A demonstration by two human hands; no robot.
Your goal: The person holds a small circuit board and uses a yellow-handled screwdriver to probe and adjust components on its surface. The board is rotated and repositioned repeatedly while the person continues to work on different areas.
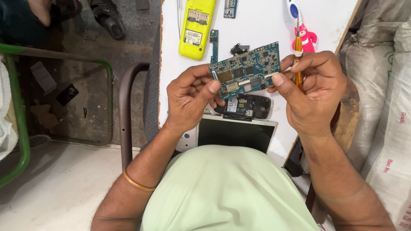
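Single head view, looking steeply down, close over white table (265, 25).

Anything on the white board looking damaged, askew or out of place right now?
Nothing looks broken or spilled. The blue-green circuit board is held level between the left hand and right hand, which also grips an orange-handled screwdriver. The yellow phone body lies open-backed on the white board, apparently dismantled.

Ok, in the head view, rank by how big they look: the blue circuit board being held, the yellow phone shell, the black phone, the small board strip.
1. Blue circuit board, though held nearer the camera
2. Yellow phone shell
3. Black phone, partly hidden
4. Small board strip
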